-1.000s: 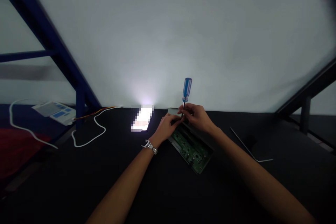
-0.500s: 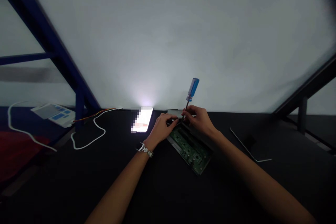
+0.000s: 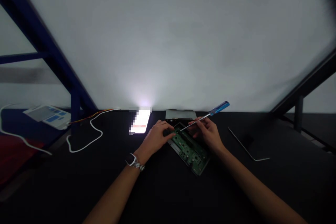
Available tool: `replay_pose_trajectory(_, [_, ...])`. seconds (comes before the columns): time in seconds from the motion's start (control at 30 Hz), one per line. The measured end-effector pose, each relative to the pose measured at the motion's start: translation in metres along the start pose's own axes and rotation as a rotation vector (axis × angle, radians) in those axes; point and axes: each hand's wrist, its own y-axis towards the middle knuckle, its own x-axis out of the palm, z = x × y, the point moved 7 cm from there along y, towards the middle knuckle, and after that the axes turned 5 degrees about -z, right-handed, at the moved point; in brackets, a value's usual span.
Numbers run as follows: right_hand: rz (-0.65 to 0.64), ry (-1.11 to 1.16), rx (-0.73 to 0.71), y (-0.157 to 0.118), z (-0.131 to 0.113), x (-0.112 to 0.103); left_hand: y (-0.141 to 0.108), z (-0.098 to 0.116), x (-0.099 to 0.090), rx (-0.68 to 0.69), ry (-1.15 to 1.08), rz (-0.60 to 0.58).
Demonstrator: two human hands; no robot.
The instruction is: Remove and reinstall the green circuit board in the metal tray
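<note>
On black tabletop (image 3: 110,182) we see right hand (image 3: 206,133) gripping screwdriver (image 3: 219,107), left hand (image 3: 159,136) at circuit board (image 3: 190,152), its grip unclear to us

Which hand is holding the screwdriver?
The right hand: it grips the blue-handled screwdriver, angled down toward the green circuit board. The left hand, with a watch at its wrist, is at the board's corner.

A lit smartphone (image 3: 141,121) lies at eight o'clock from mid-view. Between eight and nine are a looping white cable (image 3: 84,147) and red fabric (image 3: 19,157); at nine, a blue-and-white printed sheet (image 3: 48,116). A blue metal frame (image 3: 54,50) slants toward ten, a dark frame (image 3: 299,92) stands at three, and a bent metal rod (image 3: 243,146) lies at four.
</note>
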Motion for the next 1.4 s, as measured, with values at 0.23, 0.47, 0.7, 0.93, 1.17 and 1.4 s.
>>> replay_pose_trajectory(0.23, [0.032,0.049,0.019,-0.002,0.002,-0.001,0.0,0.005,0.005,-0.026,-0.006,-0.009])
replay_pose_trajectory(0.47, [0.009,0.052,0.015,-0.003,-0.002,0.004,-0.001,0.01,0.004,0.004,-0.014,0.04])
replay_pose_trajectory(0.7, [0.074,0.089,0.034,-0.003,-0.002,-0.002,0.0,0.01,0.0,-0.022,-0.12,0.15])
replay_pose_trajectory(0.93, [0.165,0.156,0.062,-0.002,0.007,-0.011,-0.001,0.004,-0.001,-0.067,-0.197,0.191])
replay_pose_trajectory(1.17, [0.173,0.174,0.086,-0.004,0.006,-0.01,-0.001,0.004,0.003,-0.089,-0.239,0.215])
replay_pose_trajectory(1.4, [0.249,0.22,0.105,-0.006,0.004,-0.011,0.004,0.008,-0.008,-0.093,-0.278,0.332])
